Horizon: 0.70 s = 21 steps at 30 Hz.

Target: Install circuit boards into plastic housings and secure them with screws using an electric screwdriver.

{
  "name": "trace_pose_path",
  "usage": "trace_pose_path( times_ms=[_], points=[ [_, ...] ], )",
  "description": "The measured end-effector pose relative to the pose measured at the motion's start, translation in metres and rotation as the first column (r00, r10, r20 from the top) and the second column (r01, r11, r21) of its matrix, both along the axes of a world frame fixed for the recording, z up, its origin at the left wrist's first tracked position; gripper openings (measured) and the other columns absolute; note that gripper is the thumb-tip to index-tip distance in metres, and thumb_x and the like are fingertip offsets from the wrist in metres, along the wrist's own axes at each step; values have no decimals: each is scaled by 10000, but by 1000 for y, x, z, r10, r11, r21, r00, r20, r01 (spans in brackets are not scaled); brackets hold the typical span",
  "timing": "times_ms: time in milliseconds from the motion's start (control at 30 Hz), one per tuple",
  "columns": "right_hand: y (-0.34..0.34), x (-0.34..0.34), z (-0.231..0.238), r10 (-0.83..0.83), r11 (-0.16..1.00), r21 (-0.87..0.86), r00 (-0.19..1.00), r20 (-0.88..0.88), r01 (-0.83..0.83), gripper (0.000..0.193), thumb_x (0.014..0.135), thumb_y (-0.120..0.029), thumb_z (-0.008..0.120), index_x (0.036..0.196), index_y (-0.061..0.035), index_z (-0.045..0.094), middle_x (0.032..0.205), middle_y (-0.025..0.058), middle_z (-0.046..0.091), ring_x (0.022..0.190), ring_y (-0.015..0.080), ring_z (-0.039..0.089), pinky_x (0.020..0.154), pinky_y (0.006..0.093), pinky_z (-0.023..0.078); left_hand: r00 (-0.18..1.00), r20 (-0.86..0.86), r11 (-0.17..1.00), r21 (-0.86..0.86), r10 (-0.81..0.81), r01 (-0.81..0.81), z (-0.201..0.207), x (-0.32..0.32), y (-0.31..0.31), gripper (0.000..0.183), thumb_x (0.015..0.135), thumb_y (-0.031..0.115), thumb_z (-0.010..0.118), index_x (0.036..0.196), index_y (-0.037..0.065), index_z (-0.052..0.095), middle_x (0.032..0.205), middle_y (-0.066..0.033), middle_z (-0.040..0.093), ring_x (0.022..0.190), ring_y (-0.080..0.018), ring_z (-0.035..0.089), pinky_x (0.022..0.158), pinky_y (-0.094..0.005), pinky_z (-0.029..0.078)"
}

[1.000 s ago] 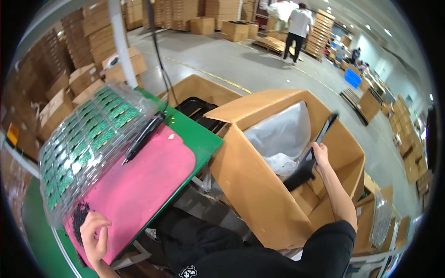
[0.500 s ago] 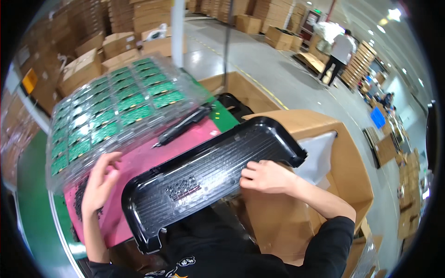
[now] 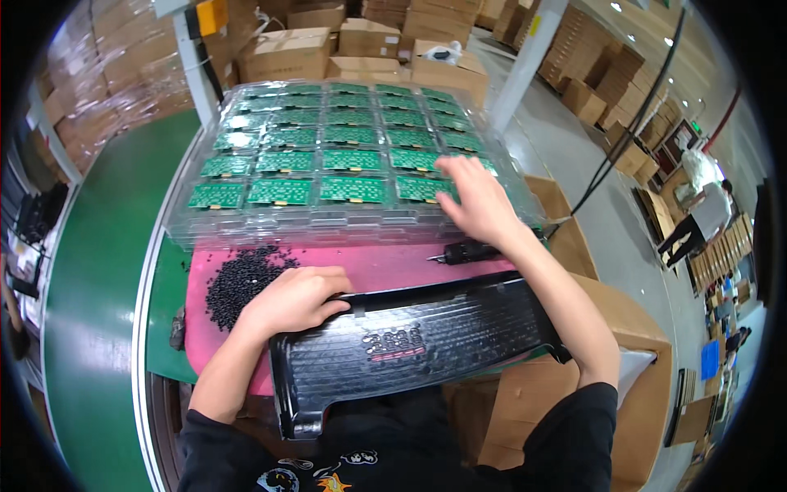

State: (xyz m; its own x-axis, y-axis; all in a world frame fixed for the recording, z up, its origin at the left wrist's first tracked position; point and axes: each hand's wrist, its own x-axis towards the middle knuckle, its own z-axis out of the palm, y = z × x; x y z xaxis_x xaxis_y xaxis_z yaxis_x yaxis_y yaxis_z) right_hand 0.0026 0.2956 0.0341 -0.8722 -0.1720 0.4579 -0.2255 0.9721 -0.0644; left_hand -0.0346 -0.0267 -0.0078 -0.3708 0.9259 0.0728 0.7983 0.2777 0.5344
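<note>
A long black plastic cover (image 3: pixel 459 328) lies tilted at the near edge of the pink mat, partly over my lap. At its far left rim, my left hand (image 3: pixel 297 300) is closed on the edge, thumb on the near side. Stretched across the cover's right part, my right arm leads to my right hand (image 3: pixel 479 203), which is over the front right of a clear plastic tray (image 3: pixel 320 220). Its thumb and fingers are apart around a green circuit board (image 3: pixel 416 189); contact is unclear. Rows of such boards fill the tray.
Small black screws (image 3: pixel 238 285) lie heaped on the pink mat (image 3: pixel 373 266). A black electric screwdriver (image 3: pixel 469 252) rests behind the cover. An open cardboard box (image 3: pixel 627 320) stands at my right, and a green surface (image 3: pixel 102 287) runs along the left. A person (image 3: pixel 701 221) stands far right.
My view has turned left. My right hand has left the cover and moved out over the circuit boards. My left hand has come down onto the cover's rim, and the cover lies more level.
</note>
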Motion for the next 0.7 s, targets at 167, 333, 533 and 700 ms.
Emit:
trace_pose_path(
  times_ms=[167,333,533,700],
  points=[
    [18,-67,-13,-92,995,-8,969,229,96,620,828,-146,703,1402,-107,472,1281,147,616,1234,341,536,1017,431,454,999,-26,999,42,20,-19,-9,-1,6,204,845,167,686,996,36,645,973,-113,641,947,-361,631,765,-466,517],
    [26,-96,-8,9,996,-88,930,367,25,710,789,-79,720,1442,-134,446,1230,131,660,1196,334,586,1065,413,439,997,-79,1000,19,17,-15,-7,0,5,189,839,170,692,969,45,639,959,-103,638,926,-347,639,738,-464,520],
    [34,-93,1,130,906,-422,965,229,-22,693,811,-48,698,1446,-122,429,1062,52,603,1137,233,564,1063,391,407,990,-133,993,115,55,-40,-7,-9,5,200,821,191,706,953,48,660,933,-104,660,912,-337,646,734,-443,523],
    [24,-90,-5,-29,994,-93,958,284,58,713,828,-179,747,1460,-211,419,1361,121,570,1297,333,488,1099,458,384,991,-93,994,68,96,-89,-5,-5,5,205,835,189,704,972,43,664,946,-119,664,927,-342,647,762,-441,523]
  ],
)
